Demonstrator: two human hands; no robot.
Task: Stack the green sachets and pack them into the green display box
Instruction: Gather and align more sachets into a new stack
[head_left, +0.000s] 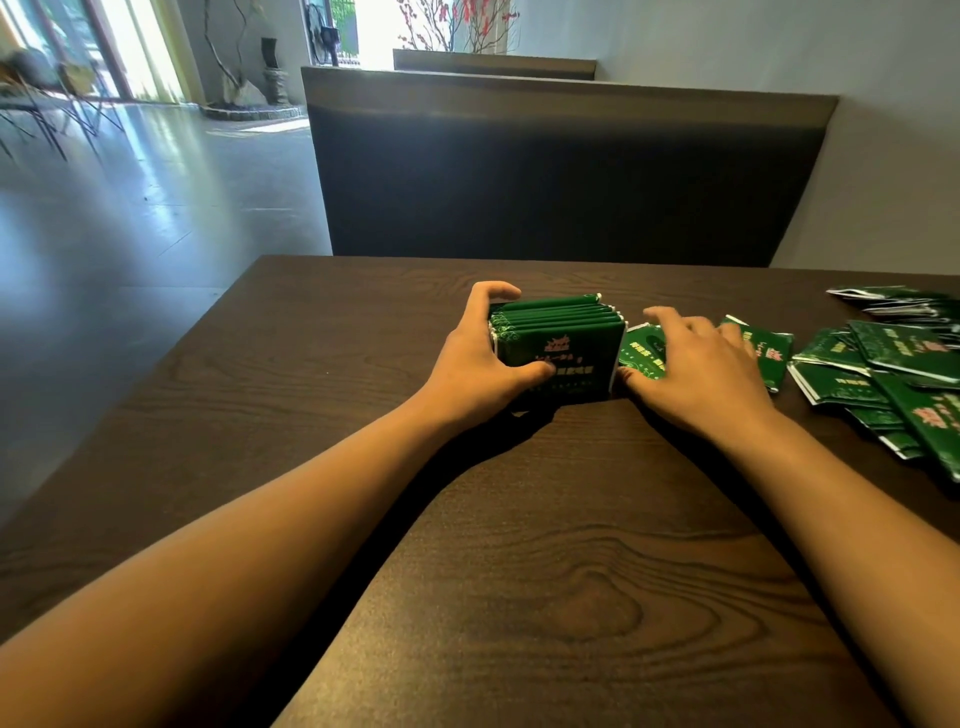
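A stack of green sachets (558, 338) stands on edge on the dark wooden table (519, 545). My left hand (478, 358) grips the stack's left end, fingers curled over the back and thumb across the printed front. Just right of the stack, my right hand (696, 369) rests with spread fingers on a loose green sachet (641, 348) lying flat. More loose green sachets (893, 374) lie in a heap further right. No green display box is in view.
A dark high-backed bench (566, 176) faces me across the table. A second small heap of sachets (904, 304) lies at the far right edge. Grey floor, chairs and plants fill the room to the left.
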